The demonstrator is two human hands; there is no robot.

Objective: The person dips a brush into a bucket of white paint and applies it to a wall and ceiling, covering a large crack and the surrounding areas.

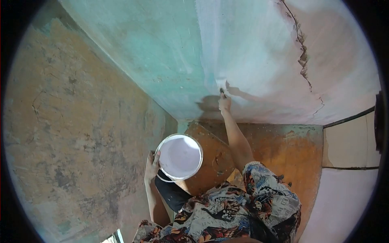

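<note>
Both hands are busy: the left hand (152,164) grips the rim of a white paint bucket (180,157) at its nine o'clock, while the right hand (224,103) clasps a brush (222,92) against the wall (170,60), at twelve o'clock from the bucket.

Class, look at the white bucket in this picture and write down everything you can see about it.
The bucket is round, white and looks like plastic, seen from almost straight above. It holds pale, pinkish-white paint nearly to its rim. A thin wire handle hangs below its near edge. It stands upright, held off the floor beside the person's patterned shirt. The left hand grips its left rim; nothing else touches it.
</note>
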